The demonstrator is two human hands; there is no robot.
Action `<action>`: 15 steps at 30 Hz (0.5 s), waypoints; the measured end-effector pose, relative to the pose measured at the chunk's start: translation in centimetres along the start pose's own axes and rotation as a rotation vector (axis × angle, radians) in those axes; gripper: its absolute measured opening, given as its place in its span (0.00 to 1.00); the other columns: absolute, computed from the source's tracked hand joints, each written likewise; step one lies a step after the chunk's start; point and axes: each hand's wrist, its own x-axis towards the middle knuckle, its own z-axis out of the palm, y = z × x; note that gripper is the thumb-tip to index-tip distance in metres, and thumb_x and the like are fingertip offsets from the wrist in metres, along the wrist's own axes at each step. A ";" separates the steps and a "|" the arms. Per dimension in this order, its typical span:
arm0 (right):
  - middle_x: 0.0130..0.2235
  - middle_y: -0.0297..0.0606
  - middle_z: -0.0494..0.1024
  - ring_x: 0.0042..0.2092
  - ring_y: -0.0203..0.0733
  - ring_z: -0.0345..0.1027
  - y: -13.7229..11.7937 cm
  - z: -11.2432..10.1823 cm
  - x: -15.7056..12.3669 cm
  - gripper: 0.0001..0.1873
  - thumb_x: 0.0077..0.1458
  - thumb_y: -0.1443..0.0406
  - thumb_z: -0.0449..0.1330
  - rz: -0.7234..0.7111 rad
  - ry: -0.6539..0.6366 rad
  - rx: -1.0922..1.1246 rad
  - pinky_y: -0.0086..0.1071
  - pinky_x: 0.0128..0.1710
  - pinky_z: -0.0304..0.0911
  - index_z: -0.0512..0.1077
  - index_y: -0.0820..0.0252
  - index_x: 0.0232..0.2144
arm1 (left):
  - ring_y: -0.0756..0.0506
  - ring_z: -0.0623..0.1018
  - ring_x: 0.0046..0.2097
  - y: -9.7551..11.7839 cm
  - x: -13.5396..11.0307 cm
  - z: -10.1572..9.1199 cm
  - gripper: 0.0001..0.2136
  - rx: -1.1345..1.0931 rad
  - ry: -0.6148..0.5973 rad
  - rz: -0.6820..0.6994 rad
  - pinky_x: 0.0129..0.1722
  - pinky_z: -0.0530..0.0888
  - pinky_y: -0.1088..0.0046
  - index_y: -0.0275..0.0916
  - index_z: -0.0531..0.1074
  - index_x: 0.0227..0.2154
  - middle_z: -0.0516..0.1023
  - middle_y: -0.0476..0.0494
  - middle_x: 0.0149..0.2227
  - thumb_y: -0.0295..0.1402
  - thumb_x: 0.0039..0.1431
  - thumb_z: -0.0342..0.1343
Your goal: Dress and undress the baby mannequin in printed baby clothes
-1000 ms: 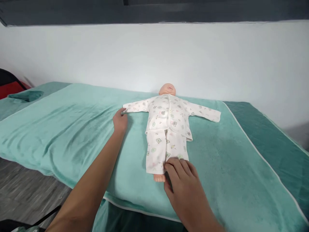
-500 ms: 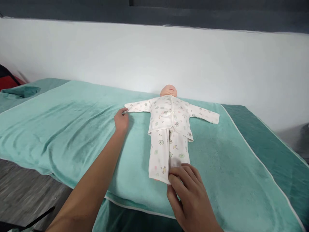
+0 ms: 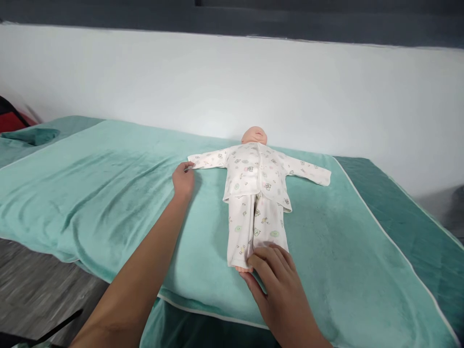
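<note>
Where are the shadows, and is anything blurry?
Head view: a soft shadow on the green blanket along the picture-left side of the trousers; head view: the white wall gets darker at the far right; head view: the grey floor looks smeary, but the shirt's little prints look clearer.

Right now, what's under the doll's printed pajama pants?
Part of one doll foot peeks from under the printed pajama pants, which lie over the mint-green blanket. The rest inside is covered, and the right hand hides the other cuff.
</note>
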 end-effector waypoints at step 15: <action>0.48 0.44 0.73 0.52 0.49 0.68 1.4 -1.1 -3.1 0.10 0.62 0.67 0.61 0.073 0.114 -0.038 0.46 0.50 0.67 0.70 0.57 0.47 | 0.44 0.75 0.39 -0.1 0.2 0.0 0.12 -0.030 -0.005 -0.015 0.46 0.71 0.67 0.40 0.77 0.33 0.80 0.44 0.38 0.27 0.47 0.51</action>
